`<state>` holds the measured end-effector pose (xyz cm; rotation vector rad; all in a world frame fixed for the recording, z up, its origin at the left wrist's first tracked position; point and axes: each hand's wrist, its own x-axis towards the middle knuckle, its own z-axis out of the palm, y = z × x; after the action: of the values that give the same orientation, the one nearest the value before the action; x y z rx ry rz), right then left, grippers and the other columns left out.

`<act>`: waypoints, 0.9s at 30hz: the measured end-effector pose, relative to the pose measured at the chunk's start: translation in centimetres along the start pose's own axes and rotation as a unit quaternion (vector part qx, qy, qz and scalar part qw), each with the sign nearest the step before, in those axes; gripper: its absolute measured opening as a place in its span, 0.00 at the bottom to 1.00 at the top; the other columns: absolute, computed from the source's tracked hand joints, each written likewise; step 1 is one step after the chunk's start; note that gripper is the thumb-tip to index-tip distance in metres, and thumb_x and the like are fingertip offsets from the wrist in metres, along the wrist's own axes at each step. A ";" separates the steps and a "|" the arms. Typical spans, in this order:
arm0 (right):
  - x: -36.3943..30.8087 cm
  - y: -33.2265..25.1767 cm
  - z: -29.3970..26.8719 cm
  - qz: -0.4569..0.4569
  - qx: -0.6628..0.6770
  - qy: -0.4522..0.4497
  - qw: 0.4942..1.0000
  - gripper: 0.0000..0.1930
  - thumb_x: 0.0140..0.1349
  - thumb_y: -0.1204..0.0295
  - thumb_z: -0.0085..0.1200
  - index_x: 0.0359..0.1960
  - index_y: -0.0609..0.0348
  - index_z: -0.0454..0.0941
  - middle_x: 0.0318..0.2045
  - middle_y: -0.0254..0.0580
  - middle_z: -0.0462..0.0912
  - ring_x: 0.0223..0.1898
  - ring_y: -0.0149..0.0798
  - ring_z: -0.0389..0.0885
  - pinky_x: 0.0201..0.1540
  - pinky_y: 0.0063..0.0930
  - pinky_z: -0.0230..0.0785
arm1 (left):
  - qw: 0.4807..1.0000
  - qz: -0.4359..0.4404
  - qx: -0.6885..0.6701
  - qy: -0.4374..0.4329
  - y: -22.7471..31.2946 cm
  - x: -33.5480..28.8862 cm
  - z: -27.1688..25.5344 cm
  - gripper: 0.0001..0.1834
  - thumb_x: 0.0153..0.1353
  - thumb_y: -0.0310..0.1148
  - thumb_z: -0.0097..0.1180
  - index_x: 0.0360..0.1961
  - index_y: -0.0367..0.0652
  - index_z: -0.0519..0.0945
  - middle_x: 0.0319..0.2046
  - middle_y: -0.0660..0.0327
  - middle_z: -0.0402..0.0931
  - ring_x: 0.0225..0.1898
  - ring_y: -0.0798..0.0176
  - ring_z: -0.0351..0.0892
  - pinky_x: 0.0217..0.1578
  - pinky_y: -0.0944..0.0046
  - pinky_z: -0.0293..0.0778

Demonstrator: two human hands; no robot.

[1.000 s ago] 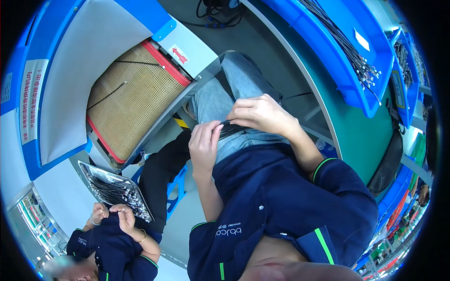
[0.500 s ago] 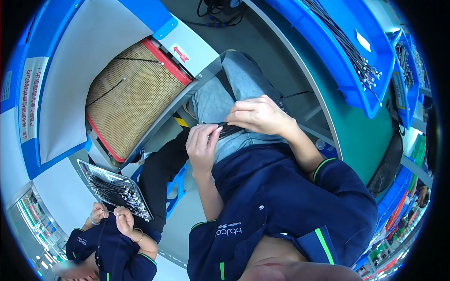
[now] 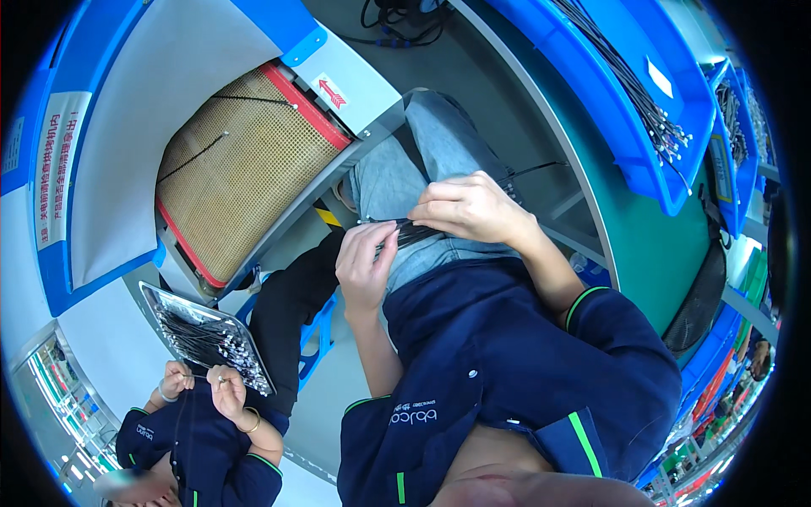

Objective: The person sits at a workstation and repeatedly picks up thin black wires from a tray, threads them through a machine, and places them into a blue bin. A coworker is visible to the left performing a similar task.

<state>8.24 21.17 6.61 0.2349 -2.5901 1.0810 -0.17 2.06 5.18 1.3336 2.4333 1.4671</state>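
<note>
Cables (image 3: 416, 235): black
Belt (image 3: 241, 190), ten o'clock: tan mesh, red edges
Bin (image 3: 646, 42), two o'clock: blue
Tabletop (image 3: 650, 270), three o'clock: green
Jeans (image 3: 382, 175): pale blue

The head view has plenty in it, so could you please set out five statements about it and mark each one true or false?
1. The left hand is at the dark cables over the jeans. True.
2. The right hand rests on the green tabletop. False: its fingers are at the dark cables, beside the left hand.
3. Two loose cables lie on the mesh belt. True.
4. The mesh belt has green edges. False: they are red.
5. The large tray on the tabletop is yellow. False: it is blue and holds dark cables with light ends.
</note>
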 end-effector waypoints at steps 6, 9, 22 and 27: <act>0.0 0.0 0.2 -0.003 0.000 0.000 1.000 0.05 0.56 0.67 0.57 0.32 0.53 0.78 0.28 0.31 0.74 0.27 0.35 0.79 0.24 0.29 0.70 | 1.000 0.002 0.004 -0.016 -0.2 -0.1 0.1 0.09 0.48 0.20 0.64 0.32 0.37 0.79 0.30 0.58 0.81 0.33 0.56 0.80 0.36 0.61 0.75; 0.0 0.0 0.2 -0.003 -0.004 0.003 1.000 0.06 0.56 0.67 0.57 0.32 0.53 0.78 0.28 0.31 0.74 0.28 0.35 0.79 0.24 0.29 0.70 | 1.000 0.007 0.012 -0.017 -0.2 -0.1 0.1 0.10 0.48 0.21 0.65 0.33 0.37 0.79 0.30 0.58 0.81 0.33 0.56 0.79 0.36 0.61 0.75; 0.0 0.0 0.2 0.002 0.000 -0.008 1.000 0.06 0.56 0.67 0.57 0.32 0.54 0.78 0.28 0.32 0.74 0.28 0.35 0.80 0.25 0.29 0.71 | 0.999 0.046 0.023 0.001 -0.3 -0.1 0.1 0.11 0.47 0.20 0.66 0.33 0.37 0.78 0.31 0.58 0.80 0.33 0.55 0.79 0.36 0.61 0.76; 0.0 0.0 0.2 -0.002 0.003 -0.007 1.000 0.06 0.56 0.67 0.57 0.32 0.54 0.78 0.28 0.32 0.74 0.28 0.35 0.79 0.25 0.29 0.71 | 0.999 0.035 0.016 0.005 -0.3 -0.2 0.0 0.11 0.47 0.18 0.65 0.33 0.37 0.79 0.31 0.58 0.80 0.33 0.56 0.79 0.35 0.61 0.76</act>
<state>8.20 21.04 6.52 0.2505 -2.5975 1.0908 -0.22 1.90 4.90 1.4346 2.4499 1.4602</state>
